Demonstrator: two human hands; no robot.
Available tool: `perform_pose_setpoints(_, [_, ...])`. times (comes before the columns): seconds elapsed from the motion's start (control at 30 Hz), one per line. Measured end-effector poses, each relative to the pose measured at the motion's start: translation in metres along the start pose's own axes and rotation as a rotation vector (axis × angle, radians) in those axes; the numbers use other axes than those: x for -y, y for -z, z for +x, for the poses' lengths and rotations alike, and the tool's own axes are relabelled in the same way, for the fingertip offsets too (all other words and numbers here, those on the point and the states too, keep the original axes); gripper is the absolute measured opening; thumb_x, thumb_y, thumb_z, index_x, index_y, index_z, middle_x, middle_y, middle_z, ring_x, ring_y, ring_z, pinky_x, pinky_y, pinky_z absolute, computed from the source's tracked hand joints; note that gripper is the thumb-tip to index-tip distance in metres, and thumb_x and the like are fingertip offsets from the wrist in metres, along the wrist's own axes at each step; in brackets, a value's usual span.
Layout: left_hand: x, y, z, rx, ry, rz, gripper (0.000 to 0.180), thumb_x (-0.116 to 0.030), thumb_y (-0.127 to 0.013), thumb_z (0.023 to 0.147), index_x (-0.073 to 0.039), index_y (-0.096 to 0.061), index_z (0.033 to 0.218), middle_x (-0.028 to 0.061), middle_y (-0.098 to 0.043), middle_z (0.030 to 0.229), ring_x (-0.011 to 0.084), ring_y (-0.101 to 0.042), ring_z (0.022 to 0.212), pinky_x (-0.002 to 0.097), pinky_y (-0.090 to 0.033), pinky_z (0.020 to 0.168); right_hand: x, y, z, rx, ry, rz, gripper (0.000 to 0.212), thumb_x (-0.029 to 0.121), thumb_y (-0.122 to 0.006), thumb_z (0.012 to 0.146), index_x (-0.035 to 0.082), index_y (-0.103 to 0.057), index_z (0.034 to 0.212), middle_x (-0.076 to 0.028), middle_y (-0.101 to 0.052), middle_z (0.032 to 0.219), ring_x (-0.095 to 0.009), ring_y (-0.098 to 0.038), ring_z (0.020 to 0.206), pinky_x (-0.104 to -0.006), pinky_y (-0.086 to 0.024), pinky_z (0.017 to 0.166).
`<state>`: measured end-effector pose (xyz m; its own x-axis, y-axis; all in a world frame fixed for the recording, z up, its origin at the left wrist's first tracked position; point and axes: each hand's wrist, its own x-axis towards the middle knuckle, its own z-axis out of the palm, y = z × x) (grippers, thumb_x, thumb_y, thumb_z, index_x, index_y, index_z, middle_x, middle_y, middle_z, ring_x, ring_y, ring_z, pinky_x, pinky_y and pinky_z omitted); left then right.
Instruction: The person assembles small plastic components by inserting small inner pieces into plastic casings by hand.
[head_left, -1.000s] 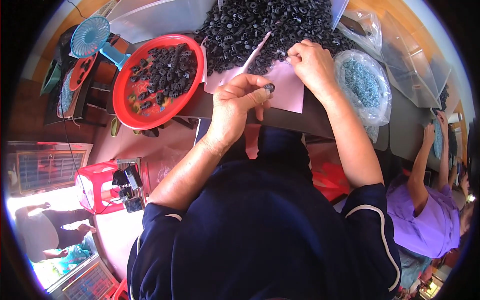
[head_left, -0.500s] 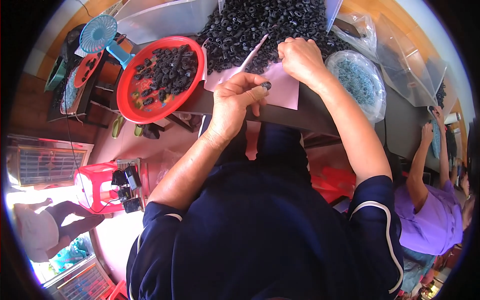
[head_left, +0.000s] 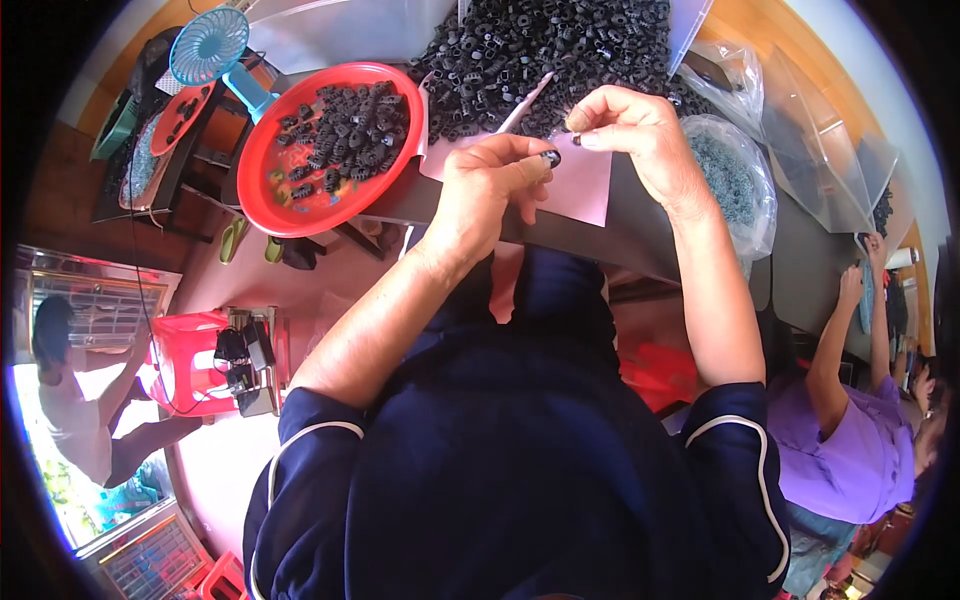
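Observation:
Between the thumb and fingertips of my left hand (head_left: pixel 490 185) is a small black plastic part (head_left: pixel 551 158), held over a pink sheet (head_left: pixel 585 190). To its right, my right hand (head_left: pixel 640 140) pinches another small black piece (head_left: pixel 577 139); its exact kind is too small to tell. A big heap of black plastic parts (head_left: pixel 545 50) lies just beyond both hands. On the left, a red round tray (head_left: pixel 262 205) holds many black parts, grouped in small clumps. A clear plastic bag (head_left: pixel 757 225) at the right contains small bluish metal pieces (head_left: pixel 722 175).
A blue fan (head_left: pixel 210 47) stands behind the tray. Clear plastic bins (head_left: pixel 820 150) and another bag (head_left: pixel 735 75) sit at the right. A person in purple (head_left: pixel 850 450) works on the right; another person (head_left: pixel 85 420) is at the far left. Beneath is a red stool (head_left: pixel 190 360).
My right hand has moved back from the heap, nearer my left hand, with a small black piece in its fingertips. The left hand still holds its part, shifted slightly right.

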<state>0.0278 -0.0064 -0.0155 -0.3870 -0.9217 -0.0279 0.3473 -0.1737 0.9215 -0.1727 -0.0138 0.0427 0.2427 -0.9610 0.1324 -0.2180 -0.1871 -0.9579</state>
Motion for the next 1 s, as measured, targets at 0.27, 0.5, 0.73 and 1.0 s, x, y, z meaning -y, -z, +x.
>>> perform_pose_setpoints(0.27, [-0.003, -0.008, 0.010, -0.011, 0.027, -0.039, 0.013, -0.005, -0.064, 0.090, 0.005, -0.064, 0.099, 0.0102, -0.066, 0.080, 0.0137, -0.063, 0.063, 0.0237, -0.048, 0.046, -0.011, -0.002, -0.001, 0.044, -0.036, 0.167, 0.020, 0.002, -0.064, 0.072, 0.002, -0.061, 0.091, -0.002, -0.060, 0.087, -0.011, -0.054, 0.084, -0.0246, -0.042, 0.081])
perform_pose_setpoints(0.5, [-0.001, -0.008, 0.010, -0.017, 0.019, -0.042, 0.013, -0.004, -0.064, 0.088, 0.006, -0.064, 0.096, 0.0104, -0.066, 0.077, 0.0134, -0.062, 0.060, 0.0235, -0.047, 0.045, -0.019, -0.001, 0.002, 0.060, -0.042, 0.238, 0.020, 0.003, -0.064, 0.072, 0.002, -0.061, 0.092, -0.002, -0.060, 0.087, -0.011, -0.054, 0.085, -0.0246, -0.042, 0.081])
perform_pose_setpoints(0.73, [0.003, -0.008, 0.007, -0.019, 0.003, 0.009, 0.013, -0.005, -0.064, 0.091, 0.004, -0.064, 0.101, 0.0094, -0.066, 0.079, 0.0129, -0.063, 0.062, 0.0217, -0.047, 0.044, -0.022, -0.008, -0.002, 0.015, -0.001, 0.256, 0.018, 0.002, -0.064, 0.073, 0.003, -0.061, 0.091, -0.002, -0.059, 0.083, -0.011, -0.057, 0.082, -0.0245, -0.045, 0.080])
perform_pose_setpoints(1.0, [0.002, -0.009, 0.005, -0.031, -0.004, 0.000, 0.013, -0.005, -0.063, 0.092, 0.004, -0.062, 0.101, 0.0100, -0.066, 0.078, 0.0135, -0.063, 0.062, 0.0216, -0.047, 0.044, -0.024, -0.010, -0.004, -0.017, 0.020, 0.318, 0.016, 0.002, -0.064, 0.073, 0.004, -0.060, 0.089, -0.002, -0.060, 0.084, -0.011, -0.056, 0.083, -0.0246, -0.044, 0.081])
